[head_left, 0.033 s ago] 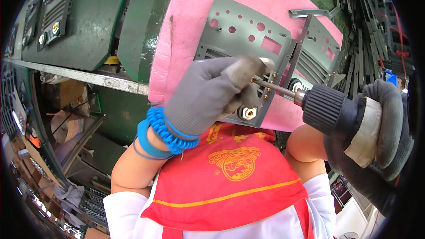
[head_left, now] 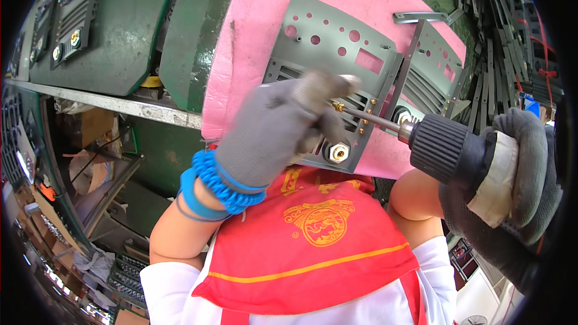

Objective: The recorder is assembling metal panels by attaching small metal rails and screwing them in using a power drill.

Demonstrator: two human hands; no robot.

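My right hand (head_left: 524,174), in a dark grey glove, grips a black electric screwdriver (head_left: 442,147) with pale tape around its body. Its bit points left, and a small brass screw (head_left: 338,107) sits at the tip. My left hand (head_left: 265,123), in a grey glove, has its fingers curled close beside that screw; they are partly blurred, and what they hold is hidden. Beneath both lies a grey metal panel (head_left: 331,30) with round holes, a rectangular cutout and slots. Several brass screws (head_left: 365,121) stand along its right edge, near a silver round fitting (head_left: 339,152).
A pink sheet (head_left: 223,84) lies under the work. To the right is a second grey panel (head_left: 436,63), with a loose grey strip (head_left: 421,17) above it. Dark metal strips (head_left: 487,54) are heaped at the far right. Fitted panels (head_left: 75,18) rest at the upper left.
My left hand has shifted slightly left, and its fingers have drawn back from the bit's tip. The brass screw there now shows clearly. My right hand and the screwdriver have barely moved.
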